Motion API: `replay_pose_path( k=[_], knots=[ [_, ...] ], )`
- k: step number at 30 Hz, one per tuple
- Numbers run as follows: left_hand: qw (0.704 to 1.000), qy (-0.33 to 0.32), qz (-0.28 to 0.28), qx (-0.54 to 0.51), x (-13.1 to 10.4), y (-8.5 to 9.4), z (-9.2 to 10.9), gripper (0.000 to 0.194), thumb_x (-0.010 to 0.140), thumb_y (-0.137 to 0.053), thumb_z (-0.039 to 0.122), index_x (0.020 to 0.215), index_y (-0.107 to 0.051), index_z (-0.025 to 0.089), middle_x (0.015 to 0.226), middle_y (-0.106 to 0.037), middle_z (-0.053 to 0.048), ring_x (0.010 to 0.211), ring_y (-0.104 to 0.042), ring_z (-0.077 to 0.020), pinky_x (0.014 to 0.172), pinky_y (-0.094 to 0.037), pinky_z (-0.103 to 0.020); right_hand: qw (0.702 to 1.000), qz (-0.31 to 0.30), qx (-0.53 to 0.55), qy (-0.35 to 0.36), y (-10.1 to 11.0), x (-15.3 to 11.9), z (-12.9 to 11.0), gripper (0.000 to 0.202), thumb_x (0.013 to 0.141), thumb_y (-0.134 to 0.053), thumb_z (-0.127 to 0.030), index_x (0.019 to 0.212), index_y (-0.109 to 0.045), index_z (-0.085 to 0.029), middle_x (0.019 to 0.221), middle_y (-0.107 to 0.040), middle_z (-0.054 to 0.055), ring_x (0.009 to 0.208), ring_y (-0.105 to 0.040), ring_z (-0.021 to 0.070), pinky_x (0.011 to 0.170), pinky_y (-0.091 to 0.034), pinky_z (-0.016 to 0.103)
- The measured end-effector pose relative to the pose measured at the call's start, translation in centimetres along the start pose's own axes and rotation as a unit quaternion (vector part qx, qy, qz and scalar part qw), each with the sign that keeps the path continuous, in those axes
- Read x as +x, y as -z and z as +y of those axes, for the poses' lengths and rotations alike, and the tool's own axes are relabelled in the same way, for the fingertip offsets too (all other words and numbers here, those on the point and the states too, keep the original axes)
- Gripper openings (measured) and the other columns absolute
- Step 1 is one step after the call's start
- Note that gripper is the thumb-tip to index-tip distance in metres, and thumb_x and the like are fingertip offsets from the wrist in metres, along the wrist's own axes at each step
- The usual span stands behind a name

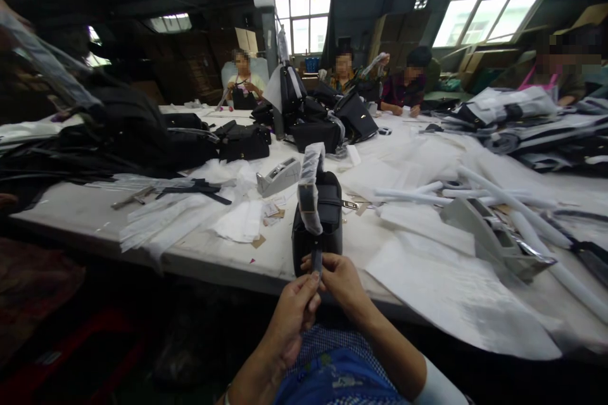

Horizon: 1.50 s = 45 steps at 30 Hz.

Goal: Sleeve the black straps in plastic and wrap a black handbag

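Observation:
A black handbag (332,221) stands at the table's near edge, right in front of me. Its handle (311,186) rises in an arc and is wrapped in clear plastic film. A metal zipper pull (350,204) sticks out on the bag's right side. At the bag's near end hangs a short black strap (316,256). My left hand (297,304) pinches the lower end of this strap between thumb and fingers. My right hand (339,278) closes on the same strap from the right, its fingertips partly hidden behind it.
Two grey tape dispensers (280,176) (494,237) stand left and right of the bag. White foam tubes (517,215) and white sheets (456,291) cover the right side. Black bags (313,130) are piled farther back. Several people sit across the table (180,234).

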<state>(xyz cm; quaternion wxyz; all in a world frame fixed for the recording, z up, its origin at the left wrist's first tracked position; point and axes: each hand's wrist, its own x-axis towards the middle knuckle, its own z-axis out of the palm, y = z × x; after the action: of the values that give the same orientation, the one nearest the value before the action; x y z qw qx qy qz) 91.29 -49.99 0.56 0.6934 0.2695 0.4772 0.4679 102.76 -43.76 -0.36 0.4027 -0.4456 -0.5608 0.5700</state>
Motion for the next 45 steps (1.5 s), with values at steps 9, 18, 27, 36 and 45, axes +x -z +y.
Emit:
replay_pose_path(
  k=[9, 18, 27, 36, 45],
  knots=[
    [0.996, 0.007, -0.007, -0.085, -0.1, 0.4, -0.5, 0.04, 0.077, -0.067, 0.054, 0.083, -0.057, 0.015, 0.051, -0.031, 0.011, 0.04, -0.012, -0.0013, 0.038, -0.009, -0.017, 0.965, -0.127, 0.207, -0.103, 0.6, -2.3, -1.9, 0.055, 0.086, -0.049, -0.065, 0.107, -0.07, -0.019, 0.11, -0.069, 0.009, 0.113, -0.059, 0.0241, 0.102, -0.041, 0.04],
    [0.994, -0.004, -0.004, -0.11, 0.1, 0.2, -1.1, 0.039, 0.078, -0.067, 0.052, 0.083, -0.057, 0.015, 0.05, -0.032, 0.01, 0.04, -0.014, -0.0022, 0.037, -0.01, -0.017, 0.936, -0.155, 0.252, -0.189, -1.3, -1.2, -2.6, 0.056, 0.086, -0.048, -0.066, 0.094, -0.07, -0.016, 0.104, -0.071, 0.01, 0.089, -0.067, 0.0205, 0.084, -0.052, 0.033],
    [0.991, -0.107, 0.038, 0.067, 1.3, -0.1, -1.0, 0.042, 0.087, -0.055, 0.054, 0.082, -0.065, 0.014, 0.064, -0.06, -0.001, 0.049, -0.047, -0.0059, 0.047, -0.033, -0.017, 0.97, 0.07, -0.183, 0.145, 5.2, -0.7, -9.1, 0.034, 0.088, -0.058, -0.044, 0.113, -0.067, -0.024, 0.106, -0.072, 0.006, 0.1, -0.066, 0.0243, 0.089, -0.051, 0.036],
    [0.968, -0.183, -0.001, 0.172, 4.2, 0.6, -2.3, 0.052, 0.082, -0.056, 0.061, 0.096, -0.07, 0.013, 0.082, -0.072, -0.011, 0.071, -0.067, -0.0207, 0.066, -0.05, -0.029, 0.98, -0.137, 0.141, 0.039, 2.0, 8.7, -19.5, 0.034, 0.086, -0.062, -0.045, 0.101, -0.065, -0.014, 0.097, -0.069, 0.008, 0.085, -0.066, 0.0166, 0.081, -0.053, 0.03],
    [0.895, -0.342, 0.148, 0.243, 1.9, 3.7, 0.8, 0.035, 0.088, -0.053, 0.049, 0.104, -0.07, 0.022, 0.103, -0.073, -0.008, 0.093, -0.068, -0.0226, 0.084, -0.054, -0.031, 0.982, -0.132, -0.032, 0.134, 4.5, 11.6, -25.3, 0.04, 0.072, -0.076, -0.049, 0.075, -0.062, -0.011, 0.049, -0.027, -0.012, 0.039, -0.018, 0.0018, 0.037, -0.013, 0.018]
  ],
)
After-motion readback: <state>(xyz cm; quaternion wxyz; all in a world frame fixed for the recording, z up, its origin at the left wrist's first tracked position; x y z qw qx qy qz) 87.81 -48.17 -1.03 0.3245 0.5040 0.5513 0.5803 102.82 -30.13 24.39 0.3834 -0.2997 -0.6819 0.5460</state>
